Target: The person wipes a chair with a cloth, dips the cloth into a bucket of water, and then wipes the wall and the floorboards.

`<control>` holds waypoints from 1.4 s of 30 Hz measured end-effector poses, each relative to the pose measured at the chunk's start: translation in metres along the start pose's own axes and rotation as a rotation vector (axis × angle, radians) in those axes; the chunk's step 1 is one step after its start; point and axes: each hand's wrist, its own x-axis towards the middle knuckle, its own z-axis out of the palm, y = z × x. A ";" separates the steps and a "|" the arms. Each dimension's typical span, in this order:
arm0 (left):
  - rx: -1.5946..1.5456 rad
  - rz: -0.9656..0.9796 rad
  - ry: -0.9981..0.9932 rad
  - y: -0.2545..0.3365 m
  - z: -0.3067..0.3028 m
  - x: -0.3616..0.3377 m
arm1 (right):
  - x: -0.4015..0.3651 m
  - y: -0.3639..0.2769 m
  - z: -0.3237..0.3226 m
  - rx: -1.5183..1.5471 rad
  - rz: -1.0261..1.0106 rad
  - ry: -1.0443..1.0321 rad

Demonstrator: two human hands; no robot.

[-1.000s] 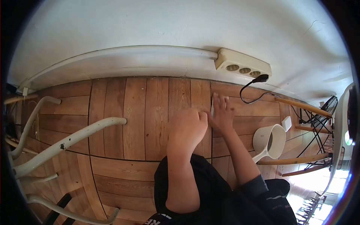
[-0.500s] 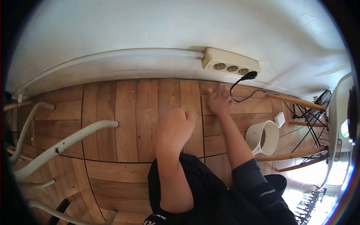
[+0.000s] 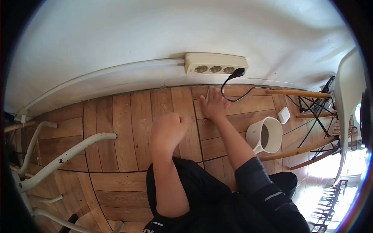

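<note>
A white wall point(image 3: 116, 31) rises behind the wooden floor point(image 3: 123, 149), which lies below the person's left hand point(image 3: 168, 131), curled into a fist; whether it holds anything cannot be told. The right hand point(image 3: 214, 105) is spread over the floor, just beside a black cable point(image 3: 232, 101).

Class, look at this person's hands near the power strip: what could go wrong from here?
The right hand is close beside the looped black cable; a sideways sweep might catch it and tug the black plug at the end of the power strip.

The white handled dipper stands near the right forearm, so swinging that arm outward could knock it over.
</note>
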 end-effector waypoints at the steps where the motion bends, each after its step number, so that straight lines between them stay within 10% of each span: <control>1: 0.004 0.017 0.004 0.001 0.004 0.003 | -0.007 -0.008 -0.002 -0.037 0.043 -0.024; 9: -0.133 0.370 -0.425 0.057 0.057 0.000 | -0.067 -0.003 0.010 -0.234 -0.025 -0.059; 16: -0.173 0.667 -0.344 0.073 0.152 -0.032 | -0.165 0.007 0.016 -0.137 -0.249 -0.050; 19: -0.169 0.490 -0.449 0.072 0.183 -0.049 | -0.204 0.029 -0.001 0.063 -0.392 -0.117; 21: -0.256 0.771 -0.336 0.067 0.206 -0.053 | -0.215 0.042 -0.002 0.031 -0.451 -0.099; 26: -0.197 0.485 -0.532 0.085 0.198 -0.085 | -0.243 0.085 -0.010 0.097 -0.542 -0.069; 35: -0.311 0.752 -0.190 0.039 0.240 -0.087 | -0.279 0.173 -0.138 0.375 -0.361 -0.672; 40: 0.028 0.708 -0.265 0.041 0.202 -0.115 | -0.278 0.218 -0.164 1.135 -0.359 -0.189; 42: 0.063 0.667 -0.276 0.040 0.189 -0.123 | -0.272 0.224 -0.164 1.485 0.008 0.010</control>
